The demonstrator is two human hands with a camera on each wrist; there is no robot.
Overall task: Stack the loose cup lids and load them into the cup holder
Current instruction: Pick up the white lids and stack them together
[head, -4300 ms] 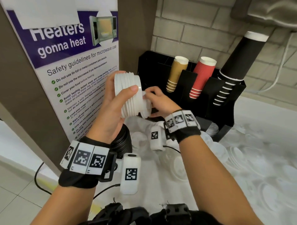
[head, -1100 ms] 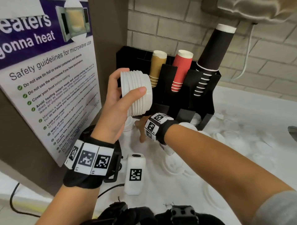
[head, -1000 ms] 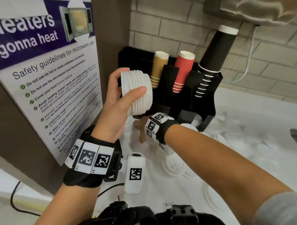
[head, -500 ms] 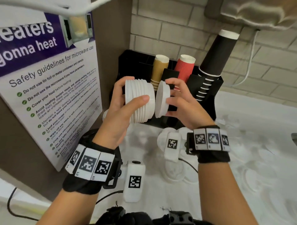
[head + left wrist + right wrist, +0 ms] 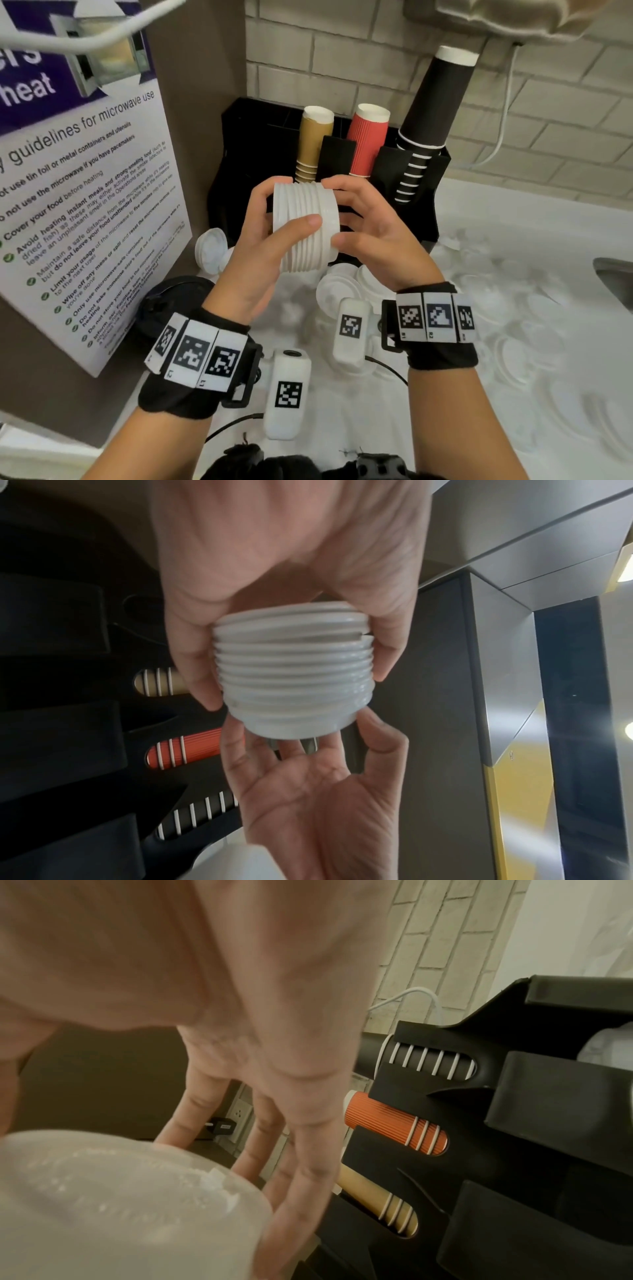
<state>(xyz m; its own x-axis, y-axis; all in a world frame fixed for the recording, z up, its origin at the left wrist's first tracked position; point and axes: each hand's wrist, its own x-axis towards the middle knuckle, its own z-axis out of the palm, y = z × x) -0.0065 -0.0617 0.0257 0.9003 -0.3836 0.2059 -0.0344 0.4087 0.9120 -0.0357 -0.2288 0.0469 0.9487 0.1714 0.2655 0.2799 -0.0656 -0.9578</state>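
White lid stack [image 5: 306, 227] gripped by left hand [image 5: 263, 250], right hand [image 5: 373, 236] pressing its end

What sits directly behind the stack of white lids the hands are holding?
Behind the lid stack stands the black cup holder, with tan cups and red cups rising above it. The holder's lower front compartments are covered by the stack and hands.

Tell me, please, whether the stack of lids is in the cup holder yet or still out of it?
Out. The left hand grips the stack of lids in front of the cup holder, and the right hand presses its end.
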